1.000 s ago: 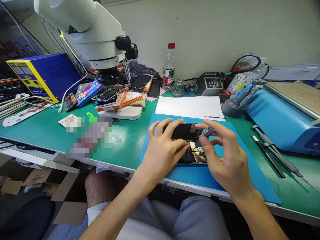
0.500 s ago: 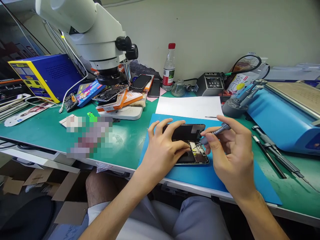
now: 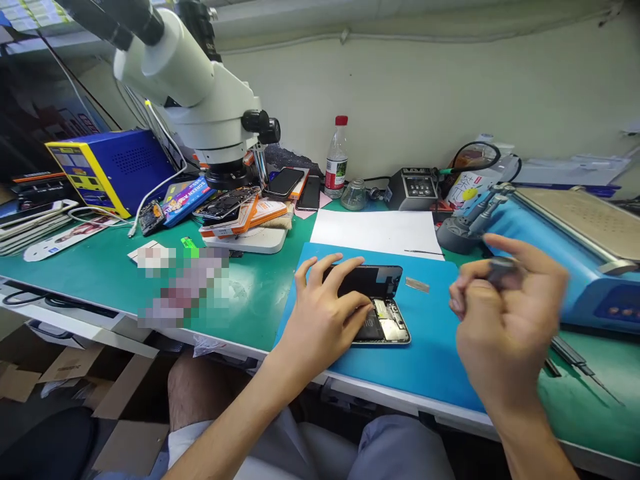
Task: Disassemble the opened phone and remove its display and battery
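An opened smartphone (image 3: 393, 327) lies on the blue mat (image 3: 430, 353), its inner parts bare and its dark screen (image 3: 373, 280) tilted up behind the body. Reaching over it from the left, my left hand (image 3: 325, 307) holds the phone steady, with the fingers over the screen side and the index finger and thumb down at the inside of the body. Off to the right, above the mat, my right hand (image 3: 515, 320) is closed around a grey screwdriver (image 3: 501, 270); motion blurs it, and the tip is hidden. A small metallic strip (image 3: 417, 285) rests on the mat between the phone and that hand.
A microscope (image 3: 205, 120) stands at the back left, over stacked phones and orange boxes (image 3: 240, 217). White paper (image 3: 375, 232) lies behind the mat. At right are a tool holder (image 3: 457, 235), a blue machine (image 3: 575, 260) and another screwdriver (image 3: 575, 357). A bottle (image 3: 337, 160) stands by the wall.
My right hand has drawn the screwdriver away from the phone's inside, out to the right. The metallic strip has come into view. My left hand stays on the phone; the camera has tilted up.
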A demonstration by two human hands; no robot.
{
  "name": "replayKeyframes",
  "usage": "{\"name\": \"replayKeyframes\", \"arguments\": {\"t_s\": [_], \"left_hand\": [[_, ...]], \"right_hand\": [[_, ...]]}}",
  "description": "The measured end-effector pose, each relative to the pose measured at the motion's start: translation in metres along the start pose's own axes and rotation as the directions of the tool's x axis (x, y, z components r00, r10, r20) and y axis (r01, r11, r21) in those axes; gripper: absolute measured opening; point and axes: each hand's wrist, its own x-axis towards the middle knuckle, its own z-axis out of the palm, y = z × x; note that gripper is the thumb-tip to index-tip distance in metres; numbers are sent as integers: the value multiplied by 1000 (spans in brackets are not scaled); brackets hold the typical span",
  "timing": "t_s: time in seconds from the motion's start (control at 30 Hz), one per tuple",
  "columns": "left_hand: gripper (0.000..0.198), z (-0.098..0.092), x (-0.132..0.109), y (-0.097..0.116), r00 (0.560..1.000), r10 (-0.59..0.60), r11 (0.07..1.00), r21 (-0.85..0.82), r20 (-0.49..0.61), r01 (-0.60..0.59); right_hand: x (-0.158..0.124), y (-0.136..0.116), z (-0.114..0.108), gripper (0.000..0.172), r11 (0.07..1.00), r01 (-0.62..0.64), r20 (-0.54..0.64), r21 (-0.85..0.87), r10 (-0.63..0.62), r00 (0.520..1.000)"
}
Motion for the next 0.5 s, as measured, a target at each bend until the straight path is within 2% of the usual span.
{"name": "replayKeyframes", "arguments": {"t_s": [0.03,0.1,0.17,0.23,0.3,0.4,0.43,0.5], "left_hand": [[17,-1,0,0,1000,0,1000,6,0,0],[17,-3,0,2,1000,0,1000,19,2,-1],[15,-3,-1,4,1000,2,1000,29,2,-2],[15,-3,-4,7,1000,11,999,35,4,-11],[14,-5,-6,10,1000,29,999,27,9,-29],[12,-20,0,6,998,55,997,-49,-2,-55],[12,-28,6,1,998,51,995,-88,-21,-53],[11,-45,26,-14,989,-20,989,-150,-149,-2]], "right_hand": [[3,1,-1,46,991,17,96,-131,-4,995],[7,4,-1,39,919,168,278,-358,-67,958],[6,7,3,25,832,339,383,-438,-168,908],[4,11,7,18,796,419,421,-438,-230,877],[1,14,8,17,794,439,433,-421,-250,866],[-1,16,6,18,805,447,426,-390,-273,863],[-2,17,6,17,813,440,421,-382,-271,866],[-3,17,4,14,828,422,418,-369,-258,871]]}}
